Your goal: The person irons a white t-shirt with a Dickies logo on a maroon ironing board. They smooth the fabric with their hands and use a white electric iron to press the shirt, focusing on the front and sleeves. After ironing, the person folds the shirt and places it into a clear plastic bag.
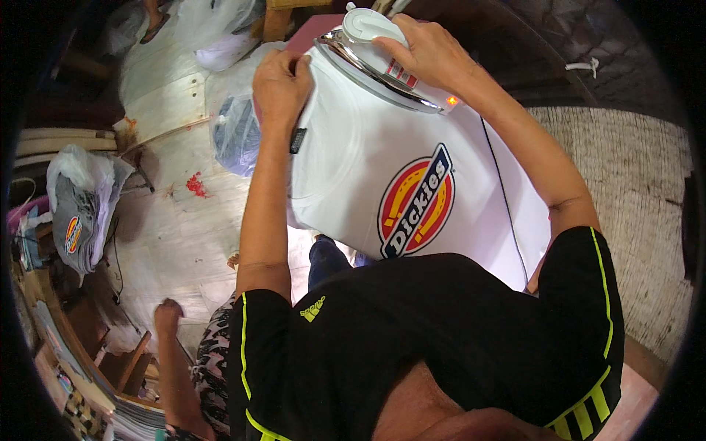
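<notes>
A white T-shirt (pixel 338 158) lies spread out before me, a red, yellow and blue oval emblem (pixel 416 204) printed on its front. My right hand (pixel 430 55) is wrapped around the handle of a white and chrome clothes iron (pixel 364 62). The iron rests on the far part of the shirt, its small orange light lit near the right end. My left hand (pixel 282 84) pinches the shirt's far left edge, near the neckline. A small black label (pixel 298 140) shows on the collar. The iron's soleplate is hidden from view.
A dark cord (pixel 502 195) runs down the shirt's right side. Clear plastic bags (pixel 239 136) lie on the floor at left. Folded grey shirts (pixel 77 220) sit bagged further left. Another person's hand (pixel 168 314) is at lower left; someone's foot (pixel 155 28) shows at the top.
</notes>
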Action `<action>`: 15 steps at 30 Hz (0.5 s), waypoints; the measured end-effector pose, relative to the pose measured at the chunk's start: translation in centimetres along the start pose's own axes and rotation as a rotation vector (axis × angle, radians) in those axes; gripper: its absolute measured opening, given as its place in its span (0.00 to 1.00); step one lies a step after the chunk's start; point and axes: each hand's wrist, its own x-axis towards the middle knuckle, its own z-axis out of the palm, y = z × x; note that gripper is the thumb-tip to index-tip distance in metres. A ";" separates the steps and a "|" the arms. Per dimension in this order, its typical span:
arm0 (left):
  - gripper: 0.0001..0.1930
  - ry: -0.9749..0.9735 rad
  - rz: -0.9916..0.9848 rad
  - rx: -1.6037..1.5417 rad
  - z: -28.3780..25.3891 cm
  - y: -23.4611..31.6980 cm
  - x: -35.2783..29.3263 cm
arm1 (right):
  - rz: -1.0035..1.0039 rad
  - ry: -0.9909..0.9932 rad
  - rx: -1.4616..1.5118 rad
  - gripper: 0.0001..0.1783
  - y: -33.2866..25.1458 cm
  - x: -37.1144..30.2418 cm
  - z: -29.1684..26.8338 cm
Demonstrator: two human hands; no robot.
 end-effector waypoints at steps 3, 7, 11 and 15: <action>0.11 -0.056 0.006 0.022 -0.1 0.3 0.5 | -0.070 -0.023 -0.044 0.23 2.3 -2.4 -0.4; 0.23 -0.333 -0.031 0.328 1.1 1.0 4.3 | -0.147 -0.085 -0.077 0.21 5.4 -4.9 -2.0; 0.26 -0.146 0.230 0.482 4.8 1.5 4.0 | -0.202 -0.126 -0.030 0.20 7.2 -7.0 -2.7; 0.23 -0.052 0.182 0.360 5.8 0.7 3.6 | -0.228 -0.072 0.001 0.20 8.5 -8.8 -2.6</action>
